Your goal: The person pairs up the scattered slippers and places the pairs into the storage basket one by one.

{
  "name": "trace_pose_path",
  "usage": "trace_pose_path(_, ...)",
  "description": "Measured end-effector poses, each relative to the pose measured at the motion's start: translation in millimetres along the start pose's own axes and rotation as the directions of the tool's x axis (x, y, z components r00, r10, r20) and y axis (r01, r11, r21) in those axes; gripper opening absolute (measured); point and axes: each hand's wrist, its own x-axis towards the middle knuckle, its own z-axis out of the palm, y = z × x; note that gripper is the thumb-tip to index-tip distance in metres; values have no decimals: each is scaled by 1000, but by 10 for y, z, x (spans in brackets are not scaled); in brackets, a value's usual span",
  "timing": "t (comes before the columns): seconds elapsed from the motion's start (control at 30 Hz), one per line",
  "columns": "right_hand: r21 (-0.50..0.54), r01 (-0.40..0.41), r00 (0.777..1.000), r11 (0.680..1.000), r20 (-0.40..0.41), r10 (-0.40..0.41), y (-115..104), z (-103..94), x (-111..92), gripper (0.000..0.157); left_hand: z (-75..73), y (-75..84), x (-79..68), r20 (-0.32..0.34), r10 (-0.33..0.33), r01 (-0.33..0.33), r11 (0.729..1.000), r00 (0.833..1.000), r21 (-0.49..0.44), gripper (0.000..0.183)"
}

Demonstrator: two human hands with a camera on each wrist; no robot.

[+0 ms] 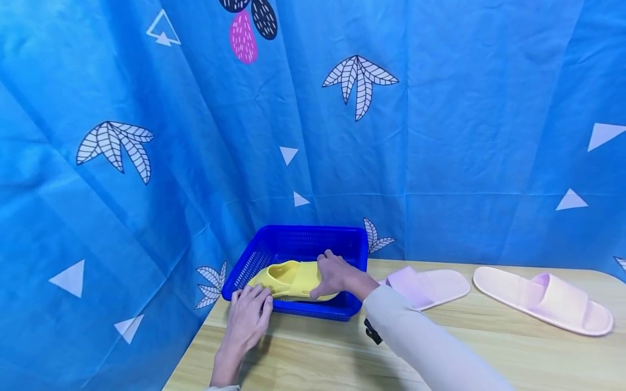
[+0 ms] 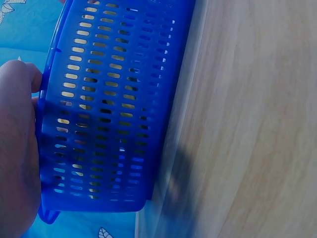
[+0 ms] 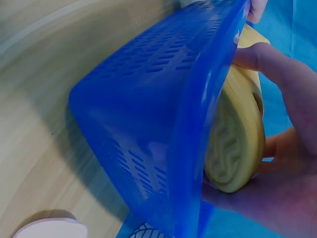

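Observation:
A yellow slipper (image 1: pixel 303 279) lies lengthwise in the blue plastic basket (image 1: pixel 318 312), close to its near wall. My right hand (image 1: pixel 337 277) grips the slipper's right end, thumb on the near side and fingers over the far side. In the right wrist view, the patterned sole (image 3: pixel 228 144) faces the camera between thumb and fingers, just inside the rim. My left hand (image 1: pixel 246 315) holds the basket's near-left corner, its fingers bent over the rim; the left wrist view shows the hand (image 2: pixel 20 139) against the rim above the perforated wall.
Two pale slippers lie right of the basket on the wooden table (image 1: pixel 440 347): a lilac-strapped one (image 1: pixel 445 285) partly behind my right forearm, and a pinkish-cream one (image 1: pixel 562 298) farther right. A blue patterned curtain (image 1: pixel 440 136) hangs behind and to the left.

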Motion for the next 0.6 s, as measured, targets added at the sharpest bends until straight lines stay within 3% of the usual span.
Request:
trace_pose_path(0.23,-31,-30,998,999,57,32,-12,15,-1,80,5,8,-11,9,-12,12,1000,1000,-8,28)
trace_pose_path(0.47,-83,-68,994,994,78,74,-10,49,23,50,31,1,-7,5,-6,6,1000,1000,-14,26)
trace_pose_path(0.6,-52,-104,989,993,103,109,-15,68,22,45,29,-26,-1,-8,-7,7,1000,1000,-12,29)
